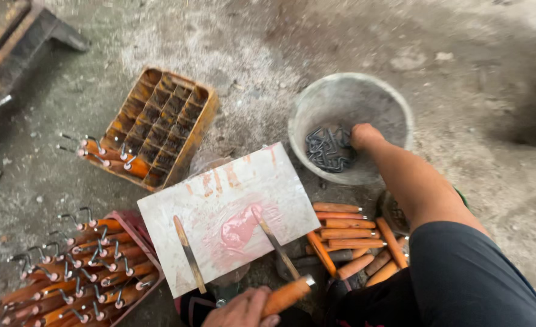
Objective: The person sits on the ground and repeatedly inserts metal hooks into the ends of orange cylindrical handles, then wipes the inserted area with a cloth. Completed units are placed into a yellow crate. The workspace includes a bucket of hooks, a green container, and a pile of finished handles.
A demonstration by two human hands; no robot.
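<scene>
Grey concrete floor, dusty, worker crouched low over it.

White board lies flat in the middle, smeared with pink paste; two flat spreader sticks rest on it, one clear of the paste, the other with its tip in it.

Grey bucket sits beyond the board, on the right. Right hand is reached down inside it, at the heap of dark bent metal hooks. Fingers are hidden below the knuckles; cannot tell whether they have closed on a hook or are spread open. Judgement: hooks look tangled, so lifting one by its straight shank would be cleaner than grabbing a clump.

Orange divided crate stands to the left of the bucket, a few finished handles lying at its near end. Red tray at lower left holds many orange handles with hooks already fitted.

Loose pile of bare orange wooden handles lies between the board and the knee.

Left hand, bottom edge, is clamped around one orange handle, ferrule end pointing up towards the board. Judgement: keeping that end steady and near the paste would make the fitting easier.
</scene>
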